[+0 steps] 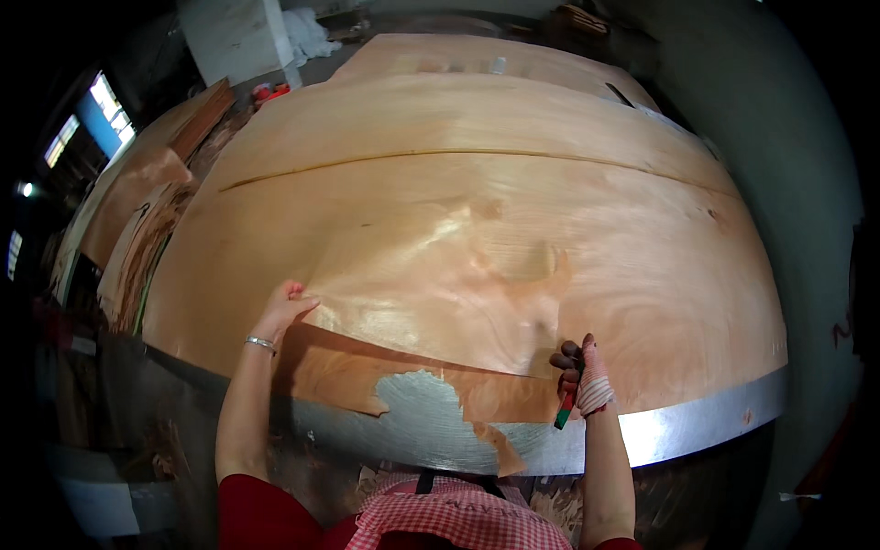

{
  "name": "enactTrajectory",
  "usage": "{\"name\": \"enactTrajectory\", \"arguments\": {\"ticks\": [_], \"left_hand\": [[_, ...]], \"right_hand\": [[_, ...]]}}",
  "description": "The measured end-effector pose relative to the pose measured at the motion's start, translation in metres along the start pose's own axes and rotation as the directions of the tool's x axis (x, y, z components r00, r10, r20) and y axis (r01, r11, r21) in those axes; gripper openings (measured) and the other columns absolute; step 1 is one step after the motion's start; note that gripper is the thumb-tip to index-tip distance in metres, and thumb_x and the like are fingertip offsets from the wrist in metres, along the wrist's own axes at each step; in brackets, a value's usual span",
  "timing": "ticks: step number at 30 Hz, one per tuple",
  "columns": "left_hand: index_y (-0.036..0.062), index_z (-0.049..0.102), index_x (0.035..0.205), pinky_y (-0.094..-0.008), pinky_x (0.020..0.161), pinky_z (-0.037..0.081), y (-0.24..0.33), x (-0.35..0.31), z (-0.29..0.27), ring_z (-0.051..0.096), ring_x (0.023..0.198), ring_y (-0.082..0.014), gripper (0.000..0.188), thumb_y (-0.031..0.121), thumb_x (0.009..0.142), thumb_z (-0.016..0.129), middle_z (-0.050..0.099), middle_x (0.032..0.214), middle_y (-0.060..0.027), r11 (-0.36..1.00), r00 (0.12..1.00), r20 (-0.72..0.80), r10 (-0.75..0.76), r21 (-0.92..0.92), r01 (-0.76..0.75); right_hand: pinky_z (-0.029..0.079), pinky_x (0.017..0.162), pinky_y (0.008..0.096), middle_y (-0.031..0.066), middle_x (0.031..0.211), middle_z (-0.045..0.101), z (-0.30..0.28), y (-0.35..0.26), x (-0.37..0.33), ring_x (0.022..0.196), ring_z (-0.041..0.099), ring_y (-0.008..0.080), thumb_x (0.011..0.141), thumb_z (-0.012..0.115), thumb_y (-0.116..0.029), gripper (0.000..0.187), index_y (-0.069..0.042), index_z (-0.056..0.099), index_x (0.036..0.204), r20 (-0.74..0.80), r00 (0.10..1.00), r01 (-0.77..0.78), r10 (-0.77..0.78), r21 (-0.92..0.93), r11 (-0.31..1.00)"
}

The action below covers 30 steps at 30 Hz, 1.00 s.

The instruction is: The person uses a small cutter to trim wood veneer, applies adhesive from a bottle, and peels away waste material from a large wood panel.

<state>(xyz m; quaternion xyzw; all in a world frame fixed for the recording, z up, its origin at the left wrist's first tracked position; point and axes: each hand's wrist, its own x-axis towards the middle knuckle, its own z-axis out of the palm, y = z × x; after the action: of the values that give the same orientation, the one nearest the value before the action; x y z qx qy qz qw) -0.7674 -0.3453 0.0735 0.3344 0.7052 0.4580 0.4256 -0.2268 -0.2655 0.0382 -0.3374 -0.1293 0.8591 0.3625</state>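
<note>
My left hand (291, 307) pinches the near edge of a large thin sheet of wood veneer (412, 266) and holds it raised and rippled. Under the raised edge lies another brown veneer layer (339, 367) with a ragged, torn front edge. My right hand (579, 371), in a striped glove with dark fingertips, is closed around a small red-and-green-handled tool (566, 409). Its working end is hidden, so I cannot tell its exact kind. This hand is at the right end of the lifted veneer edge.
A shiny metal strip (678, 426) runs along the table's front edge. A narrow strip (440, 151) lies across the veneer. Stacked veneer sheets (137, 247) stand at the left. Another veneer-covered surface (440, 55) is beyond, and a grey wall (770, 137) rises at the right.
</note>
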Motion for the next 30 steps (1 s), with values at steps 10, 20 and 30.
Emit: {"name": "enactTrajectory", "arguments": {"ticks": [10,20,30], "left_hand": [[0.0038,0.051,0.102,-0.0269,0.068,0.052,-0.082,-0.042,-0.062,0.059,0.079,-0.0142,0.033,0.004,0.074,0.069,0.058,0.088,-0.0046,0.968,0.986,-0.035,-0.164,-0.198,0.154],[0.003,0.045,0.119,-0.0397,0.088,0.048,-0.098,-0.125,0.032,0.055,0.105,-0.0288,0.042,0.031,0.089,0.052,0.053,0.116,-0.0142,0.289,0.987,0.144,-0.068,-0.944,0.158],[0.0029,0.049,0.097,-0.0255,0.07,0.054,-0.093,-0.136,0.108,0.063,0.083,-0.0182,0.018,0.017,0.088,0.055,0.062,0.094,-0.0126,0.729,0.966,0.169,-0.196,-0.633,0.258]], "right_hand": [[0.029,0.033,0.0242,0.003,0.059,0.054,0.066,0.046,0.013,0.039,0.04,0.0081,0.074,0.065,-0.021,0.017,-0.008,0.055,0.072,-0.39,0.92,-0.259,-0.033,-0.671,0.695],[0.048,0.075,0.0356,0.0162,0.087,0.065,0.059,0.074,0.009,0.084,0.062,0.0294,0.072,0.063,-0.03,0.034,-0.004,0.06,0.094,-0.239,0.847,-0.284,-0.475,-0.959,-0.023],[0.047,0.083,0.0368,0.0174,0.101,0.062,0.065,0.066,0.003,0.095,0.059,0.0312,0.07,0.065,-0.036,0.049,-0.003,0.056,0.105,-0.174,0.918,-0.268,-0.356,-0.934,-0.236]]}}
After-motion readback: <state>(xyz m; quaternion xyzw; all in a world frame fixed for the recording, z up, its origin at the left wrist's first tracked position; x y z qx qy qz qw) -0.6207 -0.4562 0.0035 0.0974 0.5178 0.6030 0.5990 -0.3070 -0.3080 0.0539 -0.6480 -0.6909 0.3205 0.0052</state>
